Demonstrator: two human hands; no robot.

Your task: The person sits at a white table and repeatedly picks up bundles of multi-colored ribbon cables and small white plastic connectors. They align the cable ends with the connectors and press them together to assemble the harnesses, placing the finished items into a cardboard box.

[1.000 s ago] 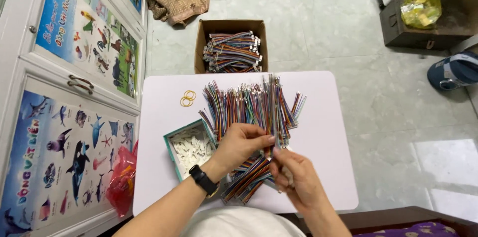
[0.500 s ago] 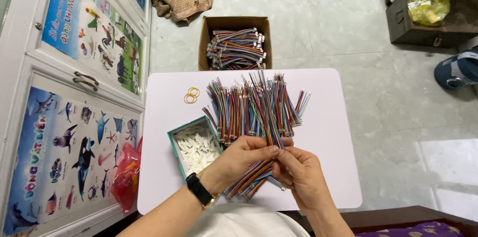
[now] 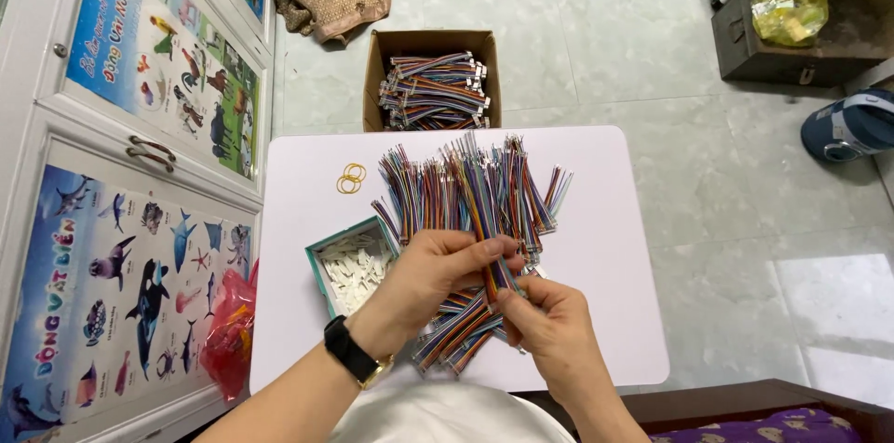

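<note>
sorting a fanned bundle of rainbow ribbon cables (image 3: 466, 196) over the white bench (image 3: 298, 247), the left hand (image 3: 438, 275) grips it. the right hand (image 3: 549, 322) pinches one cable; pulling it free likely needs a steady tug.

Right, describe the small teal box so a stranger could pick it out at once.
Start at the white table in the middle of the tiled floor. On its left part, just left of the left hand and the fanned multicoloured wire bundle, sits the teal box. Unlike the brown cardboard box on the floor, it is small, teal-rimmed and filled with small white pieces.
</note>
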